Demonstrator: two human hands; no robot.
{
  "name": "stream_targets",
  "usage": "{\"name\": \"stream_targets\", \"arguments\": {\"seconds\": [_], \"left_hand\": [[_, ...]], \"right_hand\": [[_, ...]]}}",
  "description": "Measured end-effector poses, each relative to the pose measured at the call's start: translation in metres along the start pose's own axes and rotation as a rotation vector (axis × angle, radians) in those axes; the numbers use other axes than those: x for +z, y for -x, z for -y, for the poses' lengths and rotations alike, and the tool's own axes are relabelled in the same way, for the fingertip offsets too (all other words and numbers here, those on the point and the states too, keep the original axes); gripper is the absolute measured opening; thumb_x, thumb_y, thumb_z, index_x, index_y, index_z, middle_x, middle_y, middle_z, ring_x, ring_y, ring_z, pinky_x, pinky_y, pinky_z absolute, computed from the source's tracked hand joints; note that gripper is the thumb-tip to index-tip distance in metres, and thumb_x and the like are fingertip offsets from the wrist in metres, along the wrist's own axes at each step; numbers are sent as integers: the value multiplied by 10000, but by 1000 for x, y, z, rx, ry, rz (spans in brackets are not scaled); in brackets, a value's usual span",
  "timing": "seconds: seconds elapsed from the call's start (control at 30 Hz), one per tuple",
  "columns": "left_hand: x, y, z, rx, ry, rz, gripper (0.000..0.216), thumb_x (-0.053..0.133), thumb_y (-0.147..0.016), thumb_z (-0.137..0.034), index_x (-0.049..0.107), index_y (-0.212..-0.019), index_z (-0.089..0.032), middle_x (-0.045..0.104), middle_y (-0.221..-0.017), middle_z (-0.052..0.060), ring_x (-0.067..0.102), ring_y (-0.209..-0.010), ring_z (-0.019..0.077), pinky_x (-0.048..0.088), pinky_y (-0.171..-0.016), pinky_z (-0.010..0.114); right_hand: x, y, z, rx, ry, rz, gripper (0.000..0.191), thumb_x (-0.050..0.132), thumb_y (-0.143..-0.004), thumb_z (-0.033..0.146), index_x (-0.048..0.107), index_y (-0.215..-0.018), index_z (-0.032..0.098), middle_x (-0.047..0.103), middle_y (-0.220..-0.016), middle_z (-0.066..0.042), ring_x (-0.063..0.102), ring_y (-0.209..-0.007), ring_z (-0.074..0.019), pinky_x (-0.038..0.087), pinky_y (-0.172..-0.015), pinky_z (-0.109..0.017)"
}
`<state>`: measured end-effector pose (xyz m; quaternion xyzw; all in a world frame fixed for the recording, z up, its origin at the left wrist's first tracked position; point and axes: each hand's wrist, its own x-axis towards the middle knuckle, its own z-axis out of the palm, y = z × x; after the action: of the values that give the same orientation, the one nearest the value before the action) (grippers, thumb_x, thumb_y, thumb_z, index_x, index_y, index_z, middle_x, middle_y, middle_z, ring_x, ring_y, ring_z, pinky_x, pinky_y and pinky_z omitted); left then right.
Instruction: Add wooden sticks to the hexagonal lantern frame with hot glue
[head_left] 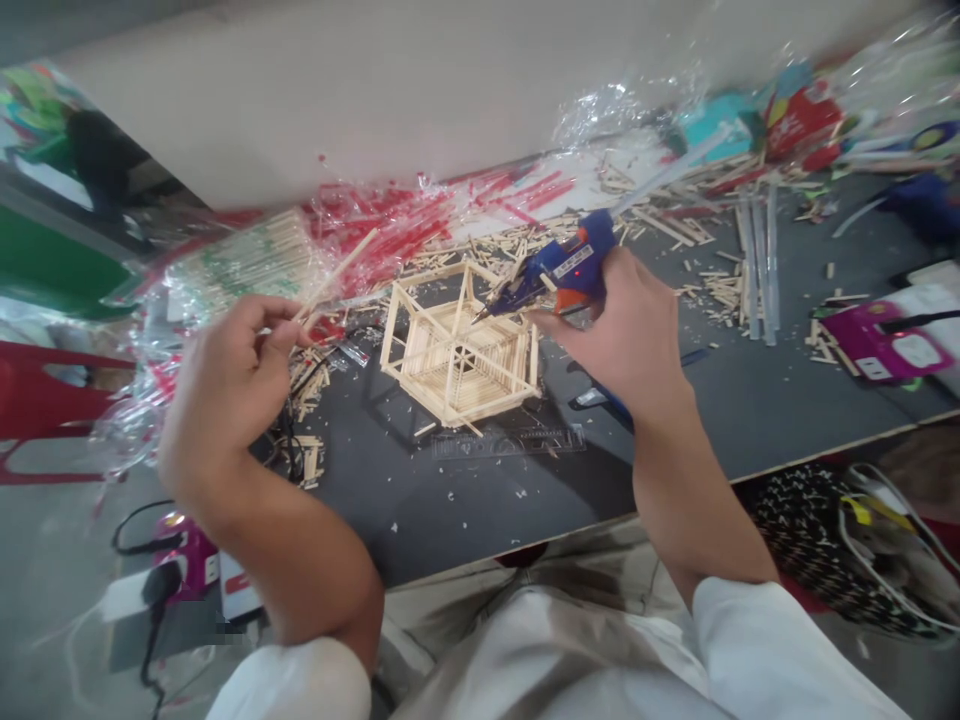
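Observation:
My right hand point(626, 335) is closed round a blue and orange hot glue gun point(559, 268), its nozzle pointing left over a small hexagonal frame of wooden sticks point(457, 350) that stands on the dark work board point(540, 470). A clear glue stick juts from the back of the gun. My left hand point(229, 385) is raised at the left, pinching a thin wooden stick point(337, 272) between thumb and fingers, apart from the frame.
Loose wooden sticks and offcuts point(720, 290) litter the board, with clear glue sticks point(757, 260), crinkled cellophane point(375, 225) and coloured packets behind. A magenta box point(877, 345) lies at right, a patterned bag point(832, 540) below the board's edge. Cables and a power strip point(150, 590) sit at lower left.

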<state>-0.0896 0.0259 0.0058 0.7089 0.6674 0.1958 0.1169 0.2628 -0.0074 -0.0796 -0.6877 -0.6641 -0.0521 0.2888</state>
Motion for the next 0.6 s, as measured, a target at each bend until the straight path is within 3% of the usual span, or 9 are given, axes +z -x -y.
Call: {"name": "stream_targets", "arguments": {"seconds": [0.1, 0.27, 0.6], "left_hand": [[0, -1, 0, -9, -26, -2, 443, 485, -901, -500, 712, -1166, -228, 776, -945, 46, 644, -739, 195, 434, -717, 333], [3, -3, 1, -17, -34, 4, 435, 495, -892, -501, 715, -1148, -227, 774, -947, 51, 653, -759, 205, 423, -708, 329], [5, -2, -3, 58, -14, 7, 341, 492, -929, -419, 704, -1115, -227, 771, -913, 11, 654, -717, 162, 455, -740, 311]], "right_hand": [[7, 0, -1, 5, -1, -29, 459, 690, -931, 622, 549, -1139, 238, 666, -982, -119, 694, -885, -322, 562, -724, -458], [10, 1, -1, -9, -14, -22, 290, 610, -996, 459, 567, -1190, 247, 676, -1030, -131, 690, -897, -305, 566, -736, -455], [6, 2, 8, -51, 31, 44, 262, 605, -980, 350, 562, -1212, 234, 674, -1064, -141, 706, -871, -304, 553, -679, -431]]}}
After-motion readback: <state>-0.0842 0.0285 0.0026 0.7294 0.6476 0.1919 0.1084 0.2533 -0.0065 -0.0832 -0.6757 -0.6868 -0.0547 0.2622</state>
